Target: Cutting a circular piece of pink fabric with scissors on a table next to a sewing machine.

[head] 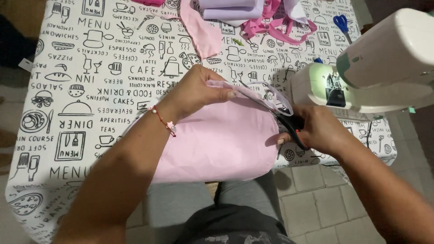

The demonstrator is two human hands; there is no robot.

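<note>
- Left hand (196,92) pinches the upper edge of a pink fabric piece (217,142), thumb pressed along the fold and fingers curled over it.
- Right hand (316,129) is closed around the black handles of a pair of scissors (289,122), whose blades sit at the fabric's top right edge, beside a thin trimmed strip curling upward.
- The pink fabric lies across the near edge of the table (113,68) and hangs toward the person's lap.
- The table wears a white cloth printed with black café drawings.
- A white sewing machine (384,68) stands just right of the right hand, its lamp lit.
- Farther back lie lilac folded cloth (230,9), another pink fabric scrap (201,31), pink ribbon (275,25) and blue-handled scissors (341,22).
</note>
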